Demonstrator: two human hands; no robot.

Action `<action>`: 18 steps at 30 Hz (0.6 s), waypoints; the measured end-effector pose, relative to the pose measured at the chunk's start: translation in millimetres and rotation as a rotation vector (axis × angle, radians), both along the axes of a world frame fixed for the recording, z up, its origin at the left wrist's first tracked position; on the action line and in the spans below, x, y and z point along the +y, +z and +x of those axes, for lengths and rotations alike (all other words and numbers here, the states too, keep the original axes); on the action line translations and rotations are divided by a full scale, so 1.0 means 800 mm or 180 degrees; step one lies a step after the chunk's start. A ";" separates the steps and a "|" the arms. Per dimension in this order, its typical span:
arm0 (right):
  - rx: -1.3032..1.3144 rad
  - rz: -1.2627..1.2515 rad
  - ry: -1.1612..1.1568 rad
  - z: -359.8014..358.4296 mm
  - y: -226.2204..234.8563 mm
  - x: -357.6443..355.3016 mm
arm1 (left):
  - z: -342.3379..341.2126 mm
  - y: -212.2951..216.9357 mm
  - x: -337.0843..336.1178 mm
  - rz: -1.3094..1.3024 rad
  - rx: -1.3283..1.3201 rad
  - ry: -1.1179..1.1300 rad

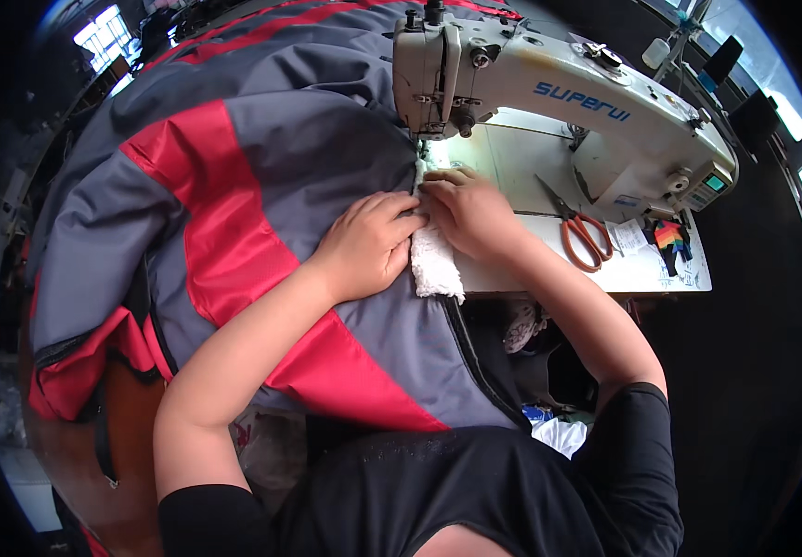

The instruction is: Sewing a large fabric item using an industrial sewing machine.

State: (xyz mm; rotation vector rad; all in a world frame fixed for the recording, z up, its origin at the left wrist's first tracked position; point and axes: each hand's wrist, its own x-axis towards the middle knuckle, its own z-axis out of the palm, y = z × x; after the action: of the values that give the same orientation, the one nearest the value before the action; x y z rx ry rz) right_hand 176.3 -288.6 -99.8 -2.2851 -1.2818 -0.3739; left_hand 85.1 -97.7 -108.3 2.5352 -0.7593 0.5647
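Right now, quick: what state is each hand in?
Left hand: bent, on the cloth, reaching the white strip; grip cannot be told.
Right hand: bent over the white strip; whether it pinches cannot be told.

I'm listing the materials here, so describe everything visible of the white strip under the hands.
The white strip is narrow, with a fluffy, nubbly-looking surface and an uneven lower end. It lies lengthwise along the right edge of the gray-and-red fabric, running from near the sewing machine toward the person. The left hand and right hand touch its upper part, partly hiding it; any stitching cannot be made out.
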 end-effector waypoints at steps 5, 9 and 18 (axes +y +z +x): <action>-0.0093 -0.0210 0.0009 0.011 -0.014 0.000 | 0.009 -0.001 0.002 -0.0043 0.0003 0.0023; -0.0161 -0.0084 -0.0064 0.022 -0.011 0.007 | 0.037 -0.004 0.009 -0.0125 0.0062 0.0063; 0.0988 0.0604 -0.0168 0.025 -0.005 -0.025 | 0.096 0.002 0.012 -0.0189 0.0002 0.0291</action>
State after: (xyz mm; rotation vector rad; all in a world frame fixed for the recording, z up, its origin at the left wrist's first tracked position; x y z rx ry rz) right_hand 196.2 -308.9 -104.1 -2.1192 -0.9892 -0.1430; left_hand 162.3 -88.2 -107.0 2.5249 -0.6194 0.6074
